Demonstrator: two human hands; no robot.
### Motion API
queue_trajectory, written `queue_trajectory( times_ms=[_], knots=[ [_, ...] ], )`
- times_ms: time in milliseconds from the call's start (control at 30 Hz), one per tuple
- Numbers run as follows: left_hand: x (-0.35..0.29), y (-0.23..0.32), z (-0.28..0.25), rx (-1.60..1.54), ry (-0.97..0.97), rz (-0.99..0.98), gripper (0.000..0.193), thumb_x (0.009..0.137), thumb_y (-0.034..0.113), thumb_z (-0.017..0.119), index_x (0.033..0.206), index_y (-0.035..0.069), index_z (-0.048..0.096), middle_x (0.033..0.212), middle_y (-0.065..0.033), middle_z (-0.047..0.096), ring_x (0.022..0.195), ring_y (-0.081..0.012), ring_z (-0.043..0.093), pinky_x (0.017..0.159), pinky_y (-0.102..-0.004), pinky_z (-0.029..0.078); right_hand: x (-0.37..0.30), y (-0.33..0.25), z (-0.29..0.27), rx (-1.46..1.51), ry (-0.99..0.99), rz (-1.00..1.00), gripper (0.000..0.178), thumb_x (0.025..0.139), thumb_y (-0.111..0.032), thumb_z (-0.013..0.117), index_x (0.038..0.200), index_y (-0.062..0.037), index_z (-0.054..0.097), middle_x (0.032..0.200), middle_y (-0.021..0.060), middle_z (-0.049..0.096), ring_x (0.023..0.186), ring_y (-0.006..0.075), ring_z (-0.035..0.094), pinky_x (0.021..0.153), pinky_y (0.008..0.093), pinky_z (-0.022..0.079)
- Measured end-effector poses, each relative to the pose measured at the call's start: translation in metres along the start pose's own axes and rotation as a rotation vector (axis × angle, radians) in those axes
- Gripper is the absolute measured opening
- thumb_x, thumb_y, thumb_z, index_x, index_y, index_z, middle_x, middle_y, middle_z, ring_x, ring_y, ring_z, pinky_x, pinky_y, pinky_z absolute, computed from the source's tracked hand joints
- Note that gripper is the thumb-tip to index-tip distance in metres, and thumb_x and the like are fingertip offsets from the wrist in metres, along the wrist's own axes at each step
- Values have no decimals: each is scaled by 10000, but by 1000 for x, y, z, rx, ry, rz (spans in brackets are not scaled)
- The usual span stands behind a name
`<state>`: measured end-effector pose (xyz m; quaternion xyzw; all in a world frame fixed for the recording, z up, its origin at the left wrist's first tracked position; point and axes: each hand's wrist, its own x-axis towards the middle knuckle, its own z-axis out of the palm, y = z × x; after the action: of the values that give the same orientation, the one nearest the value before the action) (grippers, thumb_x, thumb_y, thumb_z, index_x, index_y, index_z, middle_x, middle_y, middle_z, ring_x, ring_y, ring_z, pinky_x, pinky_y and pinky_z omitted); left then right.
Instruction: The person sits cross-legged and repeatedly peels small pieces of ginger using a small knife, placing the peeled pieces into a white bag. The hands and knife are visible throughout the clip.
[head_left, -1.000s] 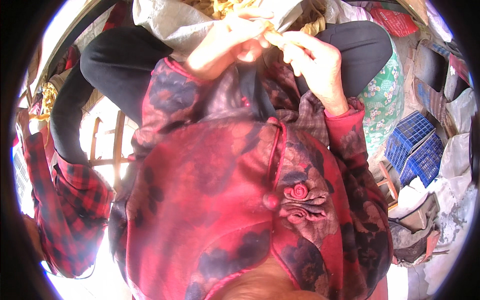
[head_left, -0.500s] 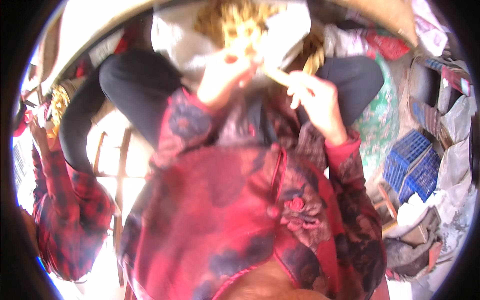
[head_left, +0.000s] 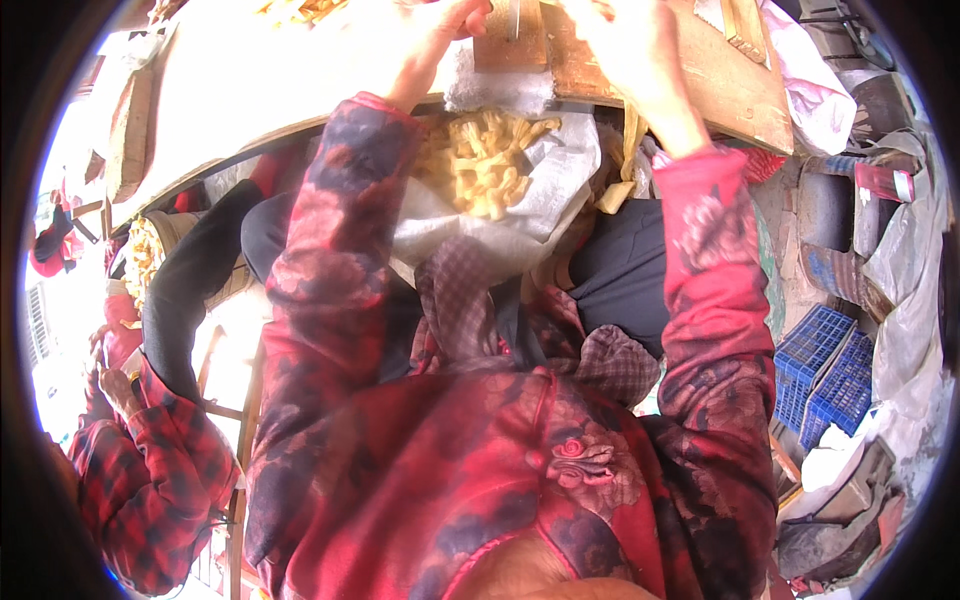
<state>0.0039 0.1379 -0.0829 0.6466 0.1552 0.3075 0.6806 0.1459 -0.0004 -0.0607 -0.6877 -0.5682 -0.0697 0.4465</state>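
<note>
Wood grain marks the brown block point(head_left: 508, 52) between the two hands in the head view, with a thin strip, apparently metal, at its top. The left hand point(head_left: 430, 42) has its fingers bent inward; the right hand point(head_left: 632, 52) is bleached by glare, its fingertips at the upper edge. I cannot tell whether either pinches anything. Below and between them, knobbly, twisted yellow pieces point(head_left: 488, 168) fill a crinkled white sack point(head_left: 562, 172), its mouth open between the forearms. More yellow pieces point(head_left: 300, 10) lie left of the left hand. Just under the right wrist hangs a flat yellow strip point(head_left: 632, 138). Right of the right hand is a red packet point(head_left: 880, 182), any print too small to read; farther below it, blue lattice baskets point(head_left: 820, 375). The wooden desk point(head_left: 715, 95) has a curved edge passing beneath both wrists, a fuzzy white cloth point(head_left: 498, 90) at its rim between them.
</note>
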Motion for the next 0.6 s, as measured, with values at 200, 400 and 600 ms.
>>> queue_trajectory(
  times_ms=[200, 400, 600],
  knots=[
    [-33, -40, -29, 165, 86, -22, 210, 888, 228, 620, 930, 22, 625, 788, -14, 612, 679, -79, 549, 644, -207, 449, -36, 0, -7, 10, -53, 270, 165, 914, -86, 550, 803, 8, 628, 614, 15, 547, 487, 96, 505, 441, 277, 371],
    [-88, -7, 7, 767, 71, 437, 249, 884, 230, 620, 965, -5, 607, 813, -50, 619, 719, -119, 590, 666, -249, 476, -43, -46, -52, 538, -38, 498, 151, 940, -116, 528, 881, 3, 602, 701, 48, 597, 459, 68, 515, 416, 185, 407],
    [-118, -5, 38, 184, -90, 96, 211, 846, 80, 685, 1023, 23, 584, 791, 18, 563, 698, -30, 509, 616, -170, 407, -29, -84, -101, 456, 61, 356, 147, 939, -117, 527, 906, 7, 597, 731, 59, 604, 513, 80, 538, 463, 197, 426]
  ],
)
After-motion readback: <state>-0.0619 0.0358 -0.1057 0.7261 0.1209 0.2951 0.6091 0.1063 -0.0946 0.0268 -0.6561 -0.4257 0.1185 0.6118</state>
